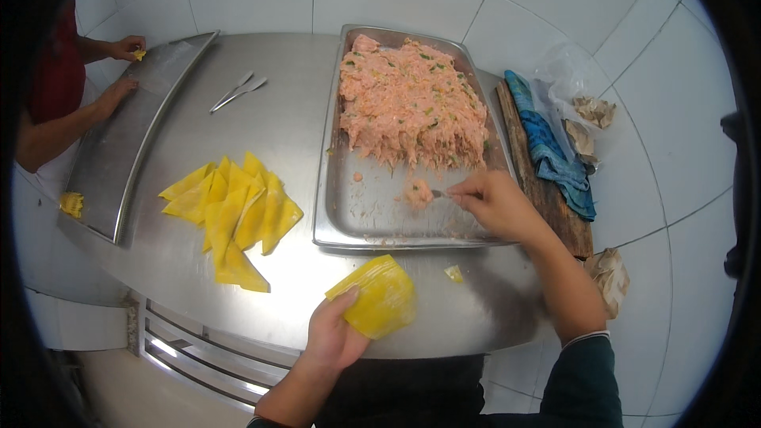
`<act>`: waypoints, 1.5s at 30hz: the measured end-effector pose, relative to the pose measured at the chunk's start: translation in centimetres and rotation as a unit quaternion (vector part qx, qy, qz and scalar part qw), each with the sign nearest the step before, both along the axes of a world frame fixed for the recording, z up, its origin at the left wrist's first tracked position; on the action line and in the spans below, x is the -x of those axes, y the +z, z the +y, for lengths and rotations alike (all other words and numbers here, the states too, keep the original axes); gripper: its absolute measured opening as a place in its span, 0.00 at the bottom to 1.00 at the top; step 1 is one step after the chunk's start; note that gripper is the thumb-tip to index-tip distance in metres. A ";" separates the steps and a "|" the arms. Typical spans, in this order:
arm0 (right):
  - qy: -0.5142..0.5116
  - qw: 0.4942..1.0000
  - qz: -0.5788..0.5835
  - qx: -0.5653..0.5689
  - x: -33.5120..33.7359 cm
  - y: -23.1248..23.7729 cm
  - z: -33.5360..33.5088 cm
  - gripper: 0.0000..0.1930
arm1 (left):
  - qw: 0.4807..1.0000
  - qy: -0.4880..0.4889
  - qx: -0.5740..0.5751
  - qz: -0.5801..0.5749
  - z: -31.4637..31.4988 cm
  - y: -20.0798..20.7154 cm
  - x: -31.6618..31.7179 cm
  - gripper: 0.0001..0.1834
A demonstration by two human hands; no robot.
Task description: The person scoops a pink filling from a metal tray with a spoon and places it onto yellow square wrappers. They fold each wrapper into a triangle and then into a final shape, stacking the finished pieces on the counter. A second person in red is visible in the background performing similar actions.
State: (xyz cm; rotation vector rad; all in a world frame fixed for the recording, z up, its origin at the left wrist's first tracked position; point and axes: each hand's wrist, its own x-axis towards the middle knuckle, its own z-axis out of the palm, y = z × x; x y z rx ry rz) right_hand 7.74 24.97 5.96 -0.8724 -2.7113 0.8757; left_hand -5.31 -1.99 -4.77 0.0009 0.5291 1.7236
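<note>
My left hand (331, 334) is closed on a stack of yellow dough wrappers (380, 299), held in front of the steel table's near edge. In my right hand (501, 204) is a small metal utensil (441, 193), its head covered by a lump of pink minced filling (418, 192). That lump is over the bare near part of a deep steel tray (380, 226). A large mass of pink minced filling with green flecks (416, 103) takes up the tray's far part. Left of the tray, several yellow wrappers (238, 210) lie fanned out on the table.
Two small metal utensils (238, 93) lie on the steel table (293, 111). At the far left, a co-worker's hands (119, 95) are over another metal tray (170, 99). Right of the filling stand a wooden board (555, 210), a blue cloth (555, 150) and plastic and paper wrappings (583, 123).
</note>
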 end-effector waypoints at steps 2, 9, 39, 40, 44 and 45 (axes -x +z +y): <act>0.025 0.999 0.028 0.019 -1.4 1.5 -3.0 0.11 | 1.000 0.002 0.006 0.019 0.4 0.5 -0.1 0.30; 0.022 0.988 0.138 0.064 -5.9 0.2 -13.1 0.21 | 0.998 0.038 0.029 0.032 1.0 3.8 -2.7 0.29; 0.088 0.944 0.252 -0.194 -9.2 -7.9 -16.6 0.25 | 0.998 -0.030 0.054 -0.004 0.9 4.2 -4.9 0.28; 0.090 0.943 0.258 -0.190 -9.1 -8.0 -16.6 0.25 | 0.996 -0.027 0.074 0.032 1.0 4.3 -5.1 0.29; 0.085 0.940 0.319 -0.080 -8.9 -7.9 -16.1 0.22 | 0.992 -0.034 0.071 0.099 1.0 4.2 -5.3 0.30; 0.067 0.939 0.332 -0.065 -9.0 -7.8 -16.0 0.22 | 0.990 -0.039 0.079 0.106 0.8 4.1 -5.3 0.31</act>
